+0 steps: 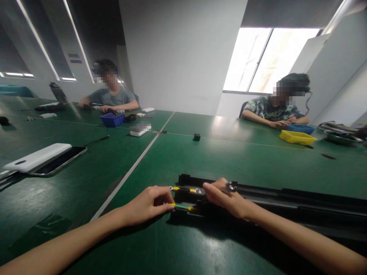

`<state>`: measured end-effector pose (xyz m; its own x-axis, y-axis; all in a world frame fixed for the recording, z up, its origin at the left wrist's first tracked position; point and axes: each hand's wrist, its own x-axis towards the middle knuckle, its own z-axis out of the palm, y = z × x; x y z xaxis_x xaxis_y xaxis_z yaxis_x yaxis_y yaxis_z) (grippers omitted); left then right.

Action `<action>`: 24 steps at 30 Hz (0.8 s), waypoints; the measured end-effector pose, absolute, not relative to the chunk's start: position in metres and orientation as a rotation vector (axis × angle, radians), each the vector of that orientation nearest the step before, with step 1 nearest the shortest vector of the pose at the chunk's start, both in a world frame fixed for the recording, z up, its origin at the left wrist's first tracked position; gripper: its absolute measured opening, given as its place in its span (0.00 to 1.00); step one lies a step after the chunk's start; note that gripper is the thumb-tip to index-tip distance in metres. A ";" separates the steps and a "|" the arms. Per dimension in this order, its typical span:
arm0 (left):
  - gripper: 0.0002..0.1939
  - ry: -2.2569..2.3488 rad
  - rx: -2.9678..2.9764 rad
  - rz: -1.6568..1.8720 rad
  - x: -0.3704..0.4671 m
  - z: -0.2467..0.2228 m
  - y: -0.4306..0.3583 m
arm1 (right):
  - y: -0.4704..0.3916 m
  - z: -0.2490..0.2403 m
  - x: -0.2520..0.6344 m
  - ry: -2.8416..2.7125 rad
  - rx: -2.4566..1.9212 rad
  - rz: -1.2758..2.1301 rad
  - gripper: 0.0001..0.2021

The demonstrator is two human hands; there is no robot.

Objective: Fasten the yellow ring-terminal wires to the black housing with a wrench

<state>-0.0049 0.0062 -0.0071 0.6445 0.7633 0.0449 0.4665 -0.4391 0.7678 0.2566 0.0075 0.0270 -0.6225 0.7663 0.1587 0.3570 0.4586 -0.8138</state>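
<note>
My left hand [151,204] pinches the yellow end of a short green wire [181,207] between thumb and fingertips. The wire's other yellow end meets the near left end of a long black channel-shaped housing [266,194]. Above it, a second short lead with yellow sleeves [183,189] lies across the housing, a ring terminal sticking out at its left end. My right hand [225,196] is closed over the housing just right of these leads; its fingertips and whatever they grip are hidden. A ring with a dark round face [230,186] sits on that hand.
A white power bank [40,156] and a phone [59,162] with cables lie at left. A small black block [196,137] stands mid-table. Two people sit across the green table, near a blue bin [112,120] and a yellow tray [296,138]. A pile [342,131] lies far right.
</note>
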 end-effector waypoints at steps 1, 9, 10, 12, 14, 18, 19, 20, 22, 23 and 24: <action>0.07 0.952 2.110 0.506 -0.005 -0.007 0.006 | 0.007 0.027 0.256 -2.195 -0.940 1.048 0.28; 0.05 0.929 2.102 0.517 -0.005 -0.005 0.006 | 0.007 0.025 0.258 -2.181 -0.952 1.091 0.28; 0.05 0.921 2.099 0.517 -0.005 -0.005 0.006 | 0.007 0.024 0.259 -2.181 -0.945 1.095 0.28; 0.05 0.913 2.094 0.517 -0.005 -0.005 0.006 | 0.007 0.024 0.259 -2.177 -0.938 1.095 0.28; 0.04 0.915 2.097 0.517 -0.005 -0.006 0.006 | 0.007 0.024 0.259 -2.173 -0.930 1.088 0.27; 0.05 0.922 2.101 0.521 -0.005 -0.007 0.007 | 0.007 0.025 0.259 -2.166 -0.940 1.108 0.27; 0.04 0.922 2.098 0.519 -0.005 -0.007 0.007 | 0.007 0.025 0.259 -2.166 -0.943 1.109 0.27; 0.04 0.923 2.095 0.513 -0.005 -0.006 0.007 | 0.007 0.025 0.259 -2.167 -0.946 1.109 0.27; 0.04 0.926 2.095 0.505 -0.005 -0.005 0.006 | 0.007 0.025 0.259 -2.170 -0.951 1.105 0.27; 0.04 0.926 2.097 0.504 -0.004 -0.005 0.006 | 0.007 0.025 0.259 -2.170 -0.956 1.106 0.27; 0.04 0.925 2.098 0.505 -0.004 -0.005 0.006 | 0.007 0.024 0.259 -2.169 -0.959 1.111 0.27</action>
<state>-0.0043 0.0064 -0.0050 0.6575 0.7521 0.0458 0.4456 -0.4371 0.7813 0.2590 0.0070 0.0244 -0.6159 0.7780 0.1237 0.3543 0.4138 -0.8386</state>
